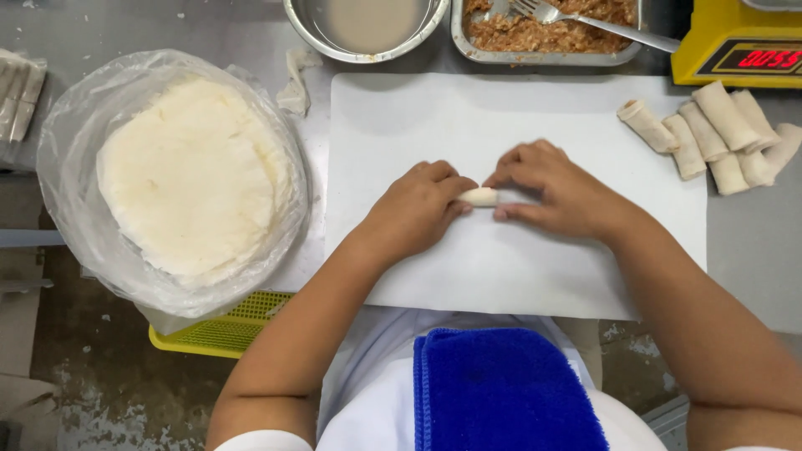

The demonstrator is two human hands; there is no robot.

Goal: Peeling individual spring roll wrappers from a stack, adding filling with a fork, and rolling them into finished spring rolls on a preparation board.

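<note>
Hands pressing a small pale rolled wrapper [479, 196] at the middle of the white rectangular cutting board [434, 108].

Left hand [415, 209] and right hand [553, 188] both lie on the roll, fingers curled down over its ends, only its middle showing between them. Left of the board sits a stack of round white wrapper sheets [192, 171] in a clear plastic bag, over a yellow plastic basket [221, 330]. Beyond the board's far edge stand a round steel bowl of cloudy liquid [366, 25] and a steel tray of brown minced filling [543, 33] with a fork [585, 21]. Right of the board lies a pile of finished pale rolls [718, 134], a yellow digital scale [739, 42] behind them. Nearest the person, a blue towel [501, 392] hangs below the board.
</note>
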